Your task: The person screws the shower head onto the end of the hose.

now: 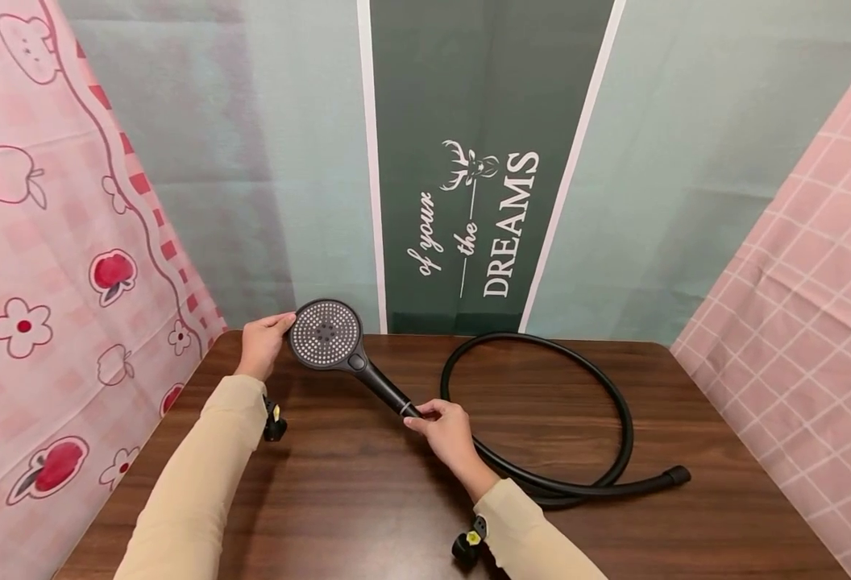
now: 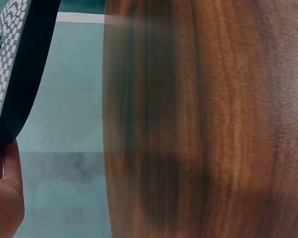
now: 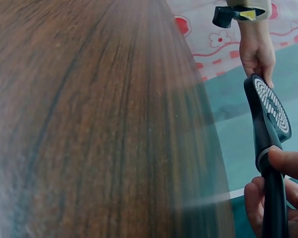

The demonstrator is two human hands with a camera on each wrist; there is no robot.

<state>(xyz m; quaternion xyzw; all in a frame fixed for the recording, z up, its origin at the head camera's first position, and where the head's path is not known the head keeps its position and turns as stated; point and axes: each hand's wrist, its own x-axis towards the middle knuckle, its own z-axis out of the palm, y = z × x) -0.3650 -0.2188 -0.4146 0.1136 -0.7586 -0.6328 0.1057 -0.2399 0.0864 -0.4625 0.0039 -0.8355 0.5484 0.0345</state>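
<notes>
A black handheld shower head (image 1: 325, 333) with a round face of pale nozzles is held up over the table, its face toward the head camera. My left hand (image 1: 262, 345) pinches the rim of its round head between thumb and fingers. At the lower end of the handle, by a thin silver ring, my right hand (image 1: 446, 432) grips the joint where the black hose (image 1: 617, 403) meets it. In the right wrist view the thumb lies at the ring and the fingers curl round the hose end (image 3: 274, 208). The left wrist view shows only the head's edge (image 2: 27, 74) and part of the left hand.
The hose loops across the right side of the brown wooden table (image 1: 309, 499), its free end (image 1: 678, 475) with a black cuff lying toward the right. Behind the table hangs a green cloth (image 1: 309, 161); pink patterned cloths (image 1: 56, 266) flank both sides.
</notes>
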